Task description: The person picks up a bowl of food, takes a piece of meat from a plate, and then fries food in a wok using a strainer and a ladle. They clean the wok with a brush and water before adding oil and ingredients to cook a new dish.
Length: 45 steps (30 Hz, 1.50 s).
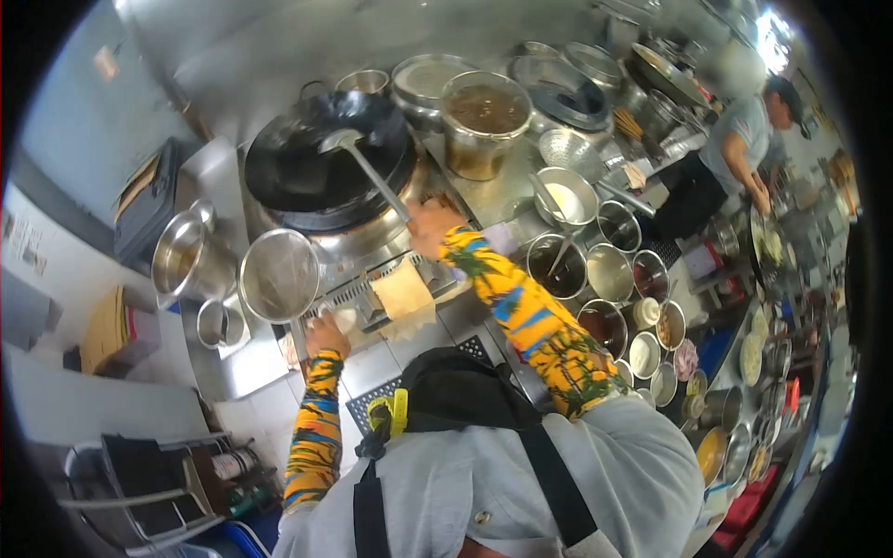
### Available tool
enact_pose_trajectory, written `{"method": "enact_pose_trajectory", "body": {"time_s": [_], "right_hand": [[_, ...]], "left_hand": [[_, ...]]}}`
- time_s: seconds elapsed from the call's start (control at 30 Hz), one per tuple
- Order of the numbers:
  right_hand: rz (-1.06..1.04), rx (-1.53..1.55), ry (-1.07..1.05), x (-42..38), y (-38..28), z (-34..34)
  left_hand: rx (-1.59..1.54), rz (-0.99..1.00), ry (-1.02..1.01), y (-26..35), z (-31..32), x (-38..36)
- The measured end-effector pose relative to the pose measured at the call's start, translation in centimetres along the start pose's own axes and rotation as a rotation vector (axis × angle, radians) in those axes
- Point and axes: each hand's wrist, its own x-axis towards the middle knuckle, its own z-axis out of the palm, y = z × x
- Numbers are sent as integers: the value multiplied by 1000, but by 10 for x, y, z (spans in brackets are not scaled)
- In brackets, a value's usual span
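Observation:
My right hand (pixel 433 226) is closed round the handle of a long metal ladle (pixel 346 141), whose bowl hangs over the large black wok (pixel 307 177) on the stove. My left hand (pixel 327 337) is low on the left at the stove's front edge, with something small and white beside its fingers; what it holds is too small to tell. Just above that hand is a round mesh strainer (pixel 279 276). A tan cloth (pixel 403 290) lies between my hands on the front rail.
A steel pot of brown liquid (pixel 486 116) stands behind the wok's right side. Steel containers of sauces (pixel 609 272) line the right. Farther right, a co-worker (pixel 739 139) bends over food. Left are a steel pot (pixel 193 256) and a small cup (pixel 219 324).

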Motion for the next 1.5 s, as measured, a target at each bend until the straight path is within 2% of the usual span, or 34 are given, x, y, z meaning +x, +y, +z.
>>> {"method": "enact_pose_trajectory", "body": {"time_s": [0.07,0.1,0.13,0.17,0.2,0.23,0.27,0.33,0.37,0.57,0.77,0.97,1.5], "right_hand": [[86,131,-87,11,-3,23],[120,213,-68,11,-6,29],[148,292,-26,6,-11,27],[175,380,27,0,-18,24],[194,475,84,-7,-28,22],[195,563,149,-17,-37,14],[175,630,228,-27,-44,8],[74,712,429,-42,-65,5],[94,769,441,-41,-67,11],[163,774,492,-96,-59,23],[251,747,537,-124,-61,20],[287,707,545,-130,-61,12],[245,711,480,-107,-75,10]], "left_hand": [[155,95,-94,-6,35,26],[66,139,-56,7,-1,-3],[-175,236,-26,14,-30,-25],[-63,171,-126,9,-22,-15],[-55,91,-95,15,-27,-19],[14,124,-4,-12,20,10],[89,188,119,-2,3,-2],[15,228,83,18,-22,-11],[6,296,92,30,-26,-7],[41,720,49,125,-16,18],[122,924,-19,176,-5,24],[151,988,-47,193,3,26],[179,968,-66,187,6,31]]}}
